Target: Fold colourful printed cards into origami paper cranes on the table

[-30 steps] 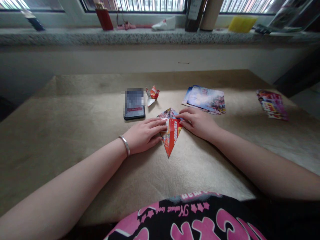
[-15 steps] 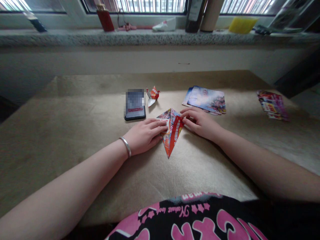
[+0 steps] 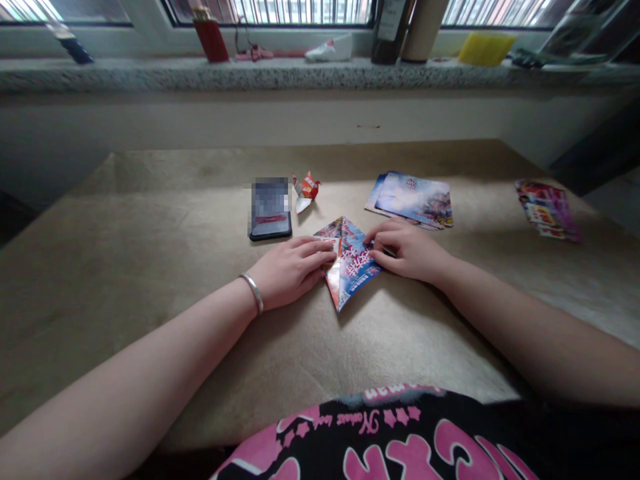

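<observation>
On the table in front of me lies a folded sheet of printed paper [image 3: 354,257], kite-shaped, with its sharp point toward me. Its right side shows a blue face with red and white lettering; a narrower orange and white flap is on the left. My left hand [image 3: 299,270], a silver bangle at its wrist, rests with fingers extended flat over the left flap, covering part of it. At the right corner my right hand [image 3: 407,248] has its thumb and bent fingers closed on the edge of the blue side.
Beyond the paper are a phone [image 3: 271,210] and a small folded paper crane [image 3: 307,191]. A stack of printed sheets [image 3: 413,197] lies behind my right hand, with more colourful sheets [image 3: 546,210] at the far right. Several items stand on the stone windowsill [image 3: 280,79].
The right flap, folded inward with its red face up before, is now turned out to the right, showing blue. My right hand moved slightly right and nearer with it. My left hand stayed put.
</observation>
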{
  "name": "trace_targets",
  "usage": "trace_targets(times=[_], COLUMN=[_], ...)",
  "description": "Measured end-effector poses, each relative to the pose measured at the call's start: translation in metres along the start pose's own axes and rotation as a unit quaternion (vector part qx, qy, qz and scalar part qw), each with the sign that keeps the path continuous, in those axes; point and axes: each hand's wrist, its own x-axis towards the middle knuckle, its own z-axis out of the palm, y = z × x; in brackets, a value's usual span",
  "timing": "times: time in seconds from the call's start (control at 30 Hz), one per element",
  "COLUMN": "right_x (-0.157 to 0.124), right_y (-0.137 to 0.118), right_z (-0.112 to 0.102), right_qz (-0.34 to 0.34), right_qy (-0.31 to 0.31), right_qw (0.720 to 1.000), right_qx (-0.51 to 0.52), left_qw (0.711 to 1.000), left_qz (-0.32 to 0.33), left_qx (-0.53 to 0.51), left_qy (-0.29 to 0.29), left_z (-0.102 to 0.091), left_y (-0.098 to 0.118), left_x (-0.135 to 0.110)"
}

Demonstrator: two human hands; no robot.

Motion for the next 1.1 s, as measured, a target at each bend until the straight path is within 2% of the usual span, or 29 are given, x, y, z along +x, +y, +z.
trace_targets(times=[0.27,0.47,0.57,0.7,0.8,0.93,1.1], right_x=[-0.002,0.000,0.001,0.000,0.000,0.000,0.001], right_y=[0.002,0.002,0.002,0.001,0.000,-0.003,-0.004], right_z=[0.002,0.001,0.001,0.002,0.003,0.005,0.006], right_qz=[-0.021,-0.069,-0.085,-0.081,-0.078,-0.070,-0.054], right_qy=[-0.060,-0.057,-0.049,-0.047,-0.051,-0.055,-0.070], right_qw=[0.997,0.995,0.994,0.993,0.992,0.989,0.988], right_qx=[-0.042,-0.047,-0.056,-0.067,-0.086,-0.116,-0.127], left_qw=[1.000,0.997,0.997,0.997,0.996,0.995,0.994], left_qz=[-0.003,-0.052,-0.069,-0.080,-0.077,-0.095,-0.106], left_qx=[0.005,-0.003,-0.005,-0.023,-0.027,-0.012,-0.003], left_qy=[-0.017,-0.065,-0.046,0.008,0.021,0.018,-0.021], left_z=[-0.001,-0.001,0.000,0.000,0.000,0.000,0.001], left_y=[-0.002,0.007,0.009,0.007,0.007,0.007,0.006], left_x=[-0.001,-0.003,-0.003,-0.002,-0.001,0.000,0.002])
